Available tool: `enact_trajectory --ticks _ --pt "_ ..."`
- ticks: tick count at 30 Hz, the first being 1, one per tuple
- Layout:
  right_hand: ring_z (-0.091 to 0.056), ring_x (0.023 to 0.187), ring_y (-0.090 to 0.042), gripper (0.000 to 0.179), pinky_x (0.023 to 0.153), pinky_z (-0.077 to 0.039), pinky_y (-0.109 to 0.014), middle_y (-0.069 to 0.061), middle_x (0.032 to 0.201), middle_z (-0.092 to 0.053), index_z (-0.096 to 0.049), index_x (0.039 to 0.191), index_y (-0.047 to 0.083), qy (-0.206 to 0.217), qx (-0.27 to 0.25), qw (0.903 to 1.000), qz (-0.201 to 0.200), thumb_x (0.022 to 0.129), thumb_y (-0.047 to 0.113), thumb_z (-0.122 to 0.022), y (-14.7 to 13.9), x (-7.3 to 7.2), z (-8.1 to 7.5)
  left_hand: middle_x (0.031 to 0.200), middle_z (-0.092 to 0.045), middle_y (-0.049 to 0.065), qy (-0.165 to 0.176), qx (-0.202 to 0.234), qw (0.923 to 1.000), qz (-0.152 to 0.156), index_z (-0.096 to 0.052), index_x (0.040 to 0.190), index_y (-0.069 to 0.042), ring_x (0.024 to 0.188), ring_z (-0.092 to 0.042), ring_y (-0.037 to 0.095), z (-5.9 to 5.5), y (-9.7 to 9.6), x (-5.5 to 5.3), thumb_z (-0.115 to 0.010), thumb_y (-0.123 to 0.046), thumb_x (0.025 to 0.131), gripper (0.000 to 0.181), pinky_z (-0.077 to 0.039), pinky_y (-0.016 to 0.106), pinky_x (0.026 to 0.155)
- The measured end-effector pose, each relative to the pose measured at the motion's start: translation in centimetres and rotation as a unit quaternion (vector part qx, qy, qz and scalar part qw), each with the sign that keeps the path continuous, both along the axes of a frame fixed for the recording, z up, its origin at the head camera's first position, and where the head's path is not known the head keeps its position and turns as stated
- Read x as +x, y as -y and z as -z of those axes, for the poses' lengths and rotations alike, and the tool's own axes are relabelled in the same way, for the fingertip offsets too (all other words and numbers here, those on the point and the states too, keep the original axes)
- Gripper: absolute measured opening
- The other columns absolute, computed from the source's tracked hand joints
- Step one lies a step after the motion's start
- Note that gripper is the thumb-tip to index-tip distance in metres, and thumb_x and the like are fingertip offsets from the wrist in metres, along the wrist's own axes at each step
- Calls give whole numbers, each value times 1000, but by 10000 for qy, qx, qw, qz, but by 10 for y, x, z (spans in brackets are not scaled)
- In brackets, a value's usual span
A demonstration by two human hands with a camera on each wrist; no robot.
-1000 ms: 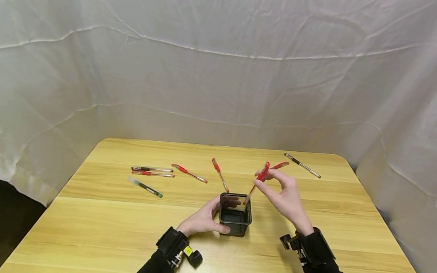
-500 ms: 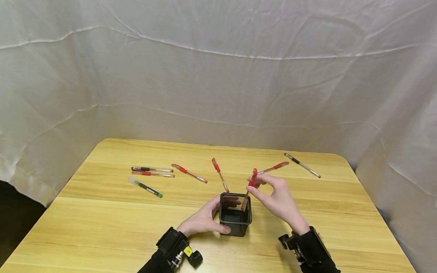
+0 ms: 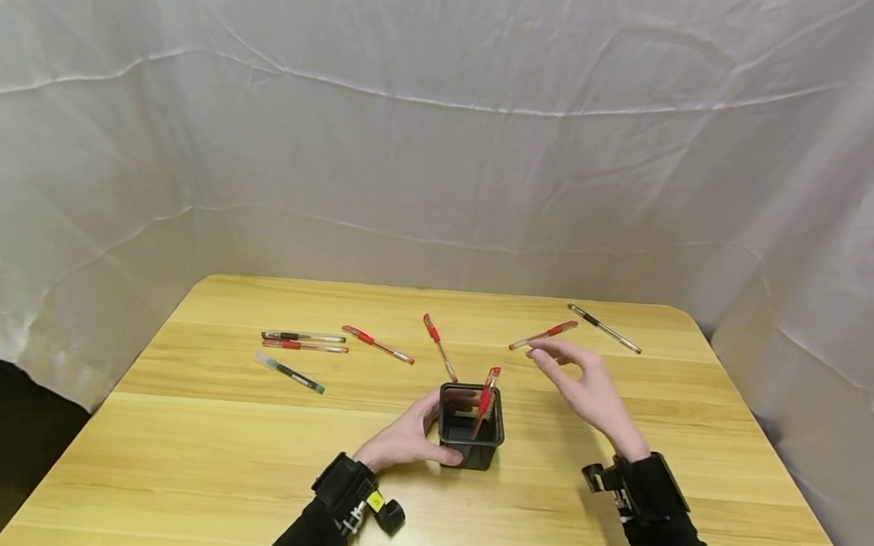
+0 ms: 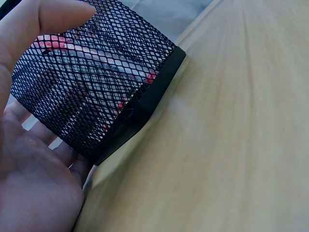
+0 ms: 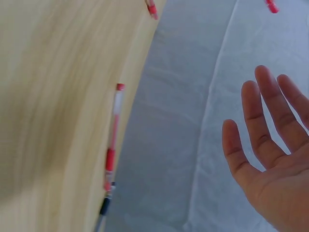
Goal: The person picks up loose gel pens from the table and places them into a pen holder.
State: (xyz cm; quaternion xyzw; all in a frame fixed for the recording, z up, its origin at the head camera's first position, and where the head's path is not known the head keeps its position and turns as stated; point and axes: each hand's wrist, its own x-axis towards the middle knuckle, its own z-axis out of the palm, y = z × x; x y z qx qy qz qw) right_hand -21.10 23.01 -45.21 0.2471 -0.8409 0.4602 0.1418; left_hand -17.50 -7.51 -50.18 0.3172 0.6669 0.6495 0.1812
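Observation:
My left hand (image 3: 406, 441) holds a black mesh pen holder (image 3: 475, 456), thumb on its near side and fingers round the left and back. In the left wrist view the holder's mesh wall (image 4: 120, 43) stands between thumb and fingers, with red showing through. A red pen (image 3: 484, 401) leans inside it, cap up above the rim. Off to the right of the holder, my right hand (image 3: 593, 393) is raised with nothing in it. Its fingertips overlap the lower end of another red pen (image 3: 557, 330) lying on the table. The right wrist view shows that hand's fingers (image 5: 251, 106) spread apart.
Behind the holder lies a red pen (image 3: 433, 333), and left of it another red pen (image 3: 380, 345). A black pen (image 3: 304, 337), a red pen (image 3: 305, 347) and a green-tipped pen (image 3: 291, 373) lie further left. At the back right is a black pen (image 3: 603, 327). A pale curtain surrounds the table.
My right hand has lowered the red pen into the holder, let it go, and moved away to the right. The left hand has stayed at the holder.

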Motion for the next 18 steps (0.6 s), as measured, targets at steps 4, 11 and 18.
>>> enact_trajectory --ticks 4,11,18 --pt "-68 95 -9 27 82 -54 -31 -14 109 -76 -71 121 9 344 53 9984 436 103 24 -56 2 9 -19 150 -52 17 7 -6 10000 13 -45 148 -11 140 -48 30 1 0 0 -82 -3 77 81 -32 27 120" --pt "-57 93 13 31 84 -49 -15 -24 114 -72 -66 125 -3 784 389 9909 1025 103 17 -56 -14 6 -27 150 -52 16 25 18 10000 36 -46 148 -11 140 -47 29 1 0 -1 -82 -1 77 81 -33 25 119" --pt "-66 103 -26 32 88 -52 -28 -25 119 -69 -65 126 -4 984 809 9839 1256 102 16 -57 -32 -10 -21 151 -51 16 6 25 10000 43 -45 149 -9 141 -46 32 0 0 0 -82 -3 77 81 -32 25 119"
